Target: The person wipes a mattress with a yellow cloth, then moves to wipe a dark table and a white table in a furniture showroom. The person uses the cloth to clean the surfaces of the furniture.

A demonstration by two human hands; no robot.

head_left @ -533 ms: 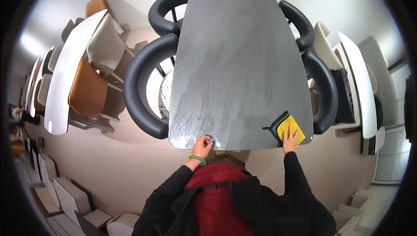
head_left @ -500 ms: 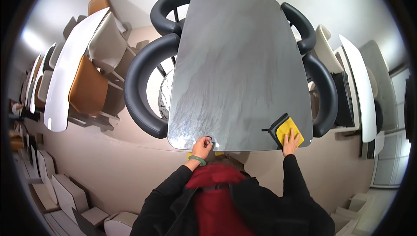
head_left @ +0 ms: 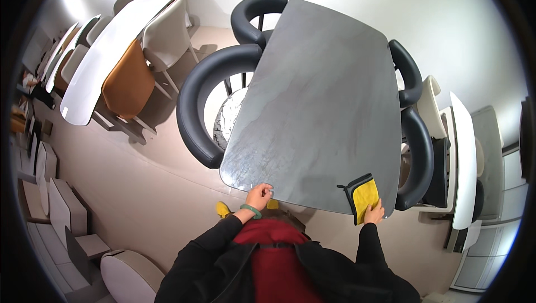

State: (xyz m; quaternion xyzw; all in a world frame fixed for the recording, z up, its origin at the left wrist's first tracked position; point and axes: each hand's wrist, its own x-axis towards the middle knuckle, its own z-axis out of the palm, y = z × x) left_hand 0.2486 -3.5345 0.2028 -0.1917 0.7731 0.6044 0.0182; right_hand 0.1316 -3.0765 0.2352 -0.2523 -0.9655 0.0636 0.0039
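A grey stone-look table [head_left: 318, 102] stretches away in front of me. Near its front right corner lies a folded yellow cloth [head_left: 365, 196] with black edging and a small black loop. My right hand [head_left: 374, 212] grips the cloth's near right edge. At the front left edge of the table, my left hand [head_left: 259, 197] has its fingers curled together in a pinch; whatever they hold, if anything, is too small to make out. A green bangle [head_left: 250, 210] circles my left wrist.
Black curved-back chairs stand along both sides, including a near left chair [head_left: 192, 105] and a near right chair [head_left: 417, 158]. A white table [head_left: 111, 52] with brown and beige chairs is at the left. Another white table [head_left: 462, 163] stands at the right.
The view has turned, so the table appears tilted. My right hand has gone from resting spread on the cloth to gripping its edge. My left hand stays by the table edge.
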